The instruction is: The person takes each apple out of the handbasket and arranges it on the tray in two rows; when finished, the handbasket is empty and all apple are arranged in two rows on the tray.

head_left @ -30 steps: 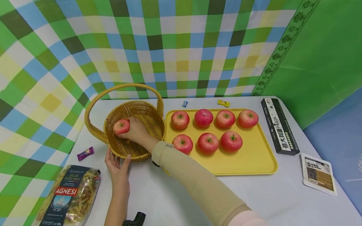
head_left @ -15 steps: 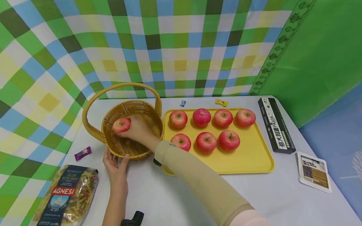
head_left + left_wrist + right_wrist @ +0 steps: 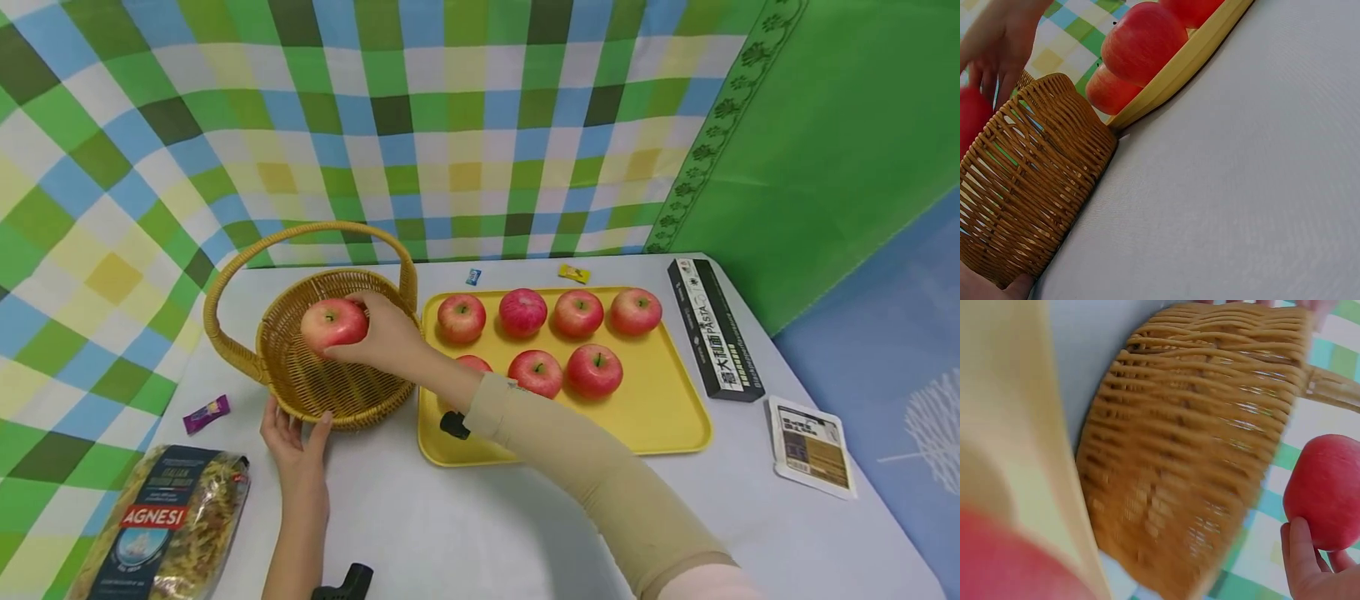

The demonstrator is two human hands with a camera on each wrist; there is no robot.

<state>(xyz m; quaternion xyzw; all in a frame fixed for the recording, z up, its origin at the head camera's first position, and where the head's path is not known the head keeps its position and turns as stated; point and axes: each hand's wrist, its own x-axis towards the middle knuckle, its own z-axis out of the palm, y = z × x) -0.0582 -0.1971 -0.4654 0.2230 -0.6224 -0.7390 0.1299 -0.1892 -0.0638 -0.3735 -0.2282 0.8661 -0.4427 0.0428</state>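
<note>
My right hand point(image 3: 386, 333) holds a red apple point(image 3: 333, 325) over the mouth of a wicker basket point(image 3: 300, 392) with a tall arched handle. The thumb and fingers grip the apple's sides, and in the right wrist view the apple point(image 3: 1329, 494) stands above the basket's rim. Woven floor shows inside the basket below it. At the basket's near left side, my left hand point(image 3: 296, 454) touches the outer wall with spread fingers and thumb. In the left wrist view only a bit of that hand point(image 3: 985, 287) shows against the wicker.
A yellow tray point(image 3: 652, 417) with several red apples point(image 3: 594, 371) stands right of the basket. Around them lie a black pasta box point(image 3: 716, 329), a white packet point(image 3: 810, 446), a pasta bag point(image 3: 161, 525) and small sweets: purple point(image 3: 206, 414), blue point(image 3: 473, 277), yellow point(image 3: 574, 273).
The right hand has risen out of the basket with the apple, which now looks larger and slightly farther right. The left hand stays at the basket, and the head view has shifted slightly.
</note>
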